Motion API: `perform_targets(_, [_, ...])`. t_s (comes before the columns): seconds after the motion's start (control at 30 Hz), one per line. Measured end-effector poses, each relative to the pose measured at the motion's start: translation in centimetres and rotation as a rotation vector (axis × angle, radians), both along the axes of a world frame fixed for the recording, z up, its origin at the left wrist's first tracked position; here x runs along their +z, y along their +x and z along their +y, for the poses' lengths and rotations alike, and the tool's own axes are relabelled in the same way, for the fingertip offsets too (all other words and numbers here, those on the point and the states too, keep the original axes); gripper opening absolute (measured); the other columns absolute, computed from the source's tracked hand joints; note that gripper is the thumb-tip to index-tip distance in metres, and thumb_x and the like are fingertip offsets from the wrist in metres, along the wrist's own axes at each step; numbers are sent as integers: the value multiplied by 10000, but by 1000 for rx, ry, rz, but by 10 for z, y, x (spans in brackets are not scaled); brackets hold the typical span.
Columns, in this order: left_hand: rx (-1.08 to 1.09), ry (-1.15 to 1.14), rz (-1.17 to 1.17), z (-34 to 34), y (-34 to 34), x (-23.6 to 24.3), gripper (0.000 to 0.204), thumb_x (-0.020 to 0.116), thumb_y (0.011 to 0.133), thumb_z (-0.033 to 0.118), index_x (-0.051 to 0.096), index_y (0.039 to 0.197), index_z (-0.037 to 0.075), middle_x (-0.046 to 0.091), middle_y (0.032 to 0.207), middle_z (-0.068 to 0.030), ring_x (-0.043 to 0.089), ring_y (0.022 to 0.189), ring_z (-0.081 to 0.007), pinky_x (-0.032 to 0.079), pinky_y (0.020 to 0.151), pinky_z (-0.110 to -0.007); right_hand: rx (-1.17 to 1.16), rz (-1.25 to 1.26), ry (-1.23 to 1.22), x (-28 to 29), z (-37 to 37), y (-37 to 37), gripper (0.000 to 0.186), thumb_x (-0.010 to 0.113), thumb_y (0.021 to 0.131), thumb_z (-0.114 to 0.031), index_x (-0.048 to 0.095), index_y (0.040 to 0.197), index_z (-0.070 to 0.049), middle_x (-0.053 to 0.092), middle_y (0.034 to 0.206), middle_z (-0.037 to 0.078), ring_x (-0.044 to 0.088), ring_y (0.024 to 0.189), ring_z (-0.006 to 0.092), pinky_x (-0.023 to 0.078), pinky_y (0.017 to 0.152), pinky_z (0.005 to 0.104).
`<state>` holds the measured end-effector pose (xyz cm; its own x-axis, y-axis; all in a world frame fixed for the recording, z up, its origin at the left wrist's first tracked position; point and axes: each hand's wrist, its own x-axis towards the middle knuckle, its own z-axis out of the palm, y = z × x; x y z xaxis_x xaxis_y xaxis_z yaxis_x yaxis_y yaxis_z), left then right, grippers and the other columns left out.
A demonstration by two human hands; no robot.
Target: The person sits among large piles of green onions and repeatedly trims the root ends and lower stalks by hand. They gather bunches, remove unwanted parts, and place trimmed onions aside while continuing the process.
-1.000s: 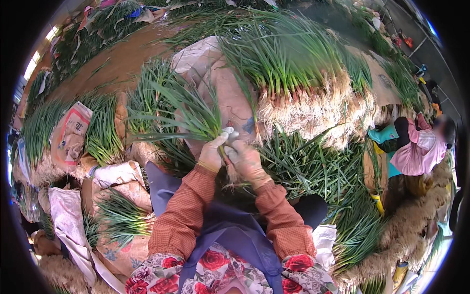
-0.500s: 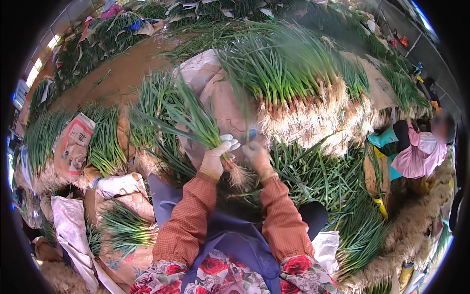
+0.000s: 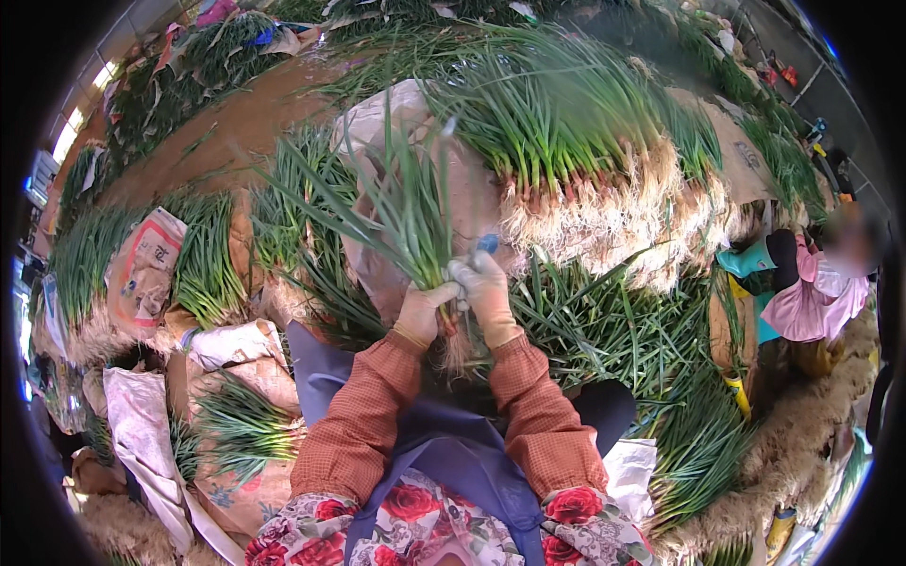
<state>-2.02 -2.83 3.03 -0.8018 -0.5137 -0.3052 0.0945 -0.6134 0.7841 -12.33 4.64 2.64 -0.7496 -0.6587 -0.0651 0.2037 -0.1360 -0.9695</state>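
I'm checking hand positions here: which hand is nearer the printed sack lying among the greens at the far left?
Left. The left hand grips the scallion bunch on the side facing the printed sack; the right hand sits just beyond it, farther away.

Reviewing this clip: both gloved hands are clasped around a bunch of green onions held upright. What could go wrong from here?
1. The bunch of green onions is gripped only near its base by the left hand and right hand; the long leaves fan out loosely, so stalks might slip free or bend.
2. A small blue thing shows at the right hand; what it is cannot be told, and it might drop into the loose onions below and be lost.
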Motion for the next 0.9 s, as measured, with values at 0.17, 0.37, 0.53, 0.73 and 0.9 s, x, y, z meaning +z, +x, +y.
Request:
perform_targets(0.17, [2,272,278,-6,4,-22,196,638,869,163,629,960,-9,648,830,-112,636,674,-247,514,615,-347,-135,-424,-465,26,22,-12,163,570,954,-209,605,958,-50,648,811,95,567,559,133,494,520,296])
perform_targets(0.37, [-232,29,-97,6,15,16,239,637,856,226,645,900,-9,673,956,-124,662,766,-240,540,675,-369,328,-350,71,34,21,-12,134,594,939,-190,615,963,-60,555,648,9,483,445,106,397,393,276])
perform_targets(0.53, [48,316,281,16,1,-12,215,595,905,131,575,1102,45,667,923,-102,648,785,-235,530,641,-358,-158,-339,-319,23,26,5,195,576,953,-207,617,1013,-26,627,759,35,569,599,105,454,530,225])
perform_targets(0.73, [63,167,164,7,-9,-3,332,561,942,131,500,1248,16,671,1070,-179,669,813,-277,538,550,-360,-32,-149,-69,11,71,-33,349,575,955,-250,564,1225,-29,690,954,67,657,774,168,539,739,299])
perform_targets(0.9, [55,187,203,5,-21,-17,283,511,956,108,496,1232,47,606,1219,-213,665,789,-256,559,692,-394,205,594,463,8,69,4,129,659,890,-159,676,978,-66,688,862,83,665,830,172,508,737,300])
